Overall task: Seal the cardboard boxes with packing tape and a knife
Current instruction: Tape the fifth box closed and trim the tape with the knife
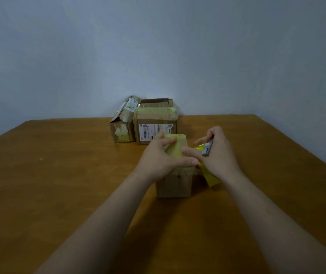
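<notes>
I see the wooden table (59, 184) filling the lower view. At its far edge by the wall stand a labelled cardboard box (156, 131) with tape over its top and, touching its left side, a torn box (121, 127).

The small box (175, 185) I am sealing stands near the middle, directly ahead. My left hand (158, 159) lies on its top, fingers and thumb spread flat, pressing down the yellowish tape strip (176, 147). My right hand (219, 155) is just beside the box's right edge. Its fingers are curled round the knife (207, 148), with the forefinger reaching out to touch the strip.

Under that hand shows what I take for the tape roll (211, 177), mostly hidden. The tape seems to run rightward off the box top to the roll, so the cut belongs in that short span, across the tape's width. The knife hand is the nearer one; I cannot tell whether the blade is out.
</notes>
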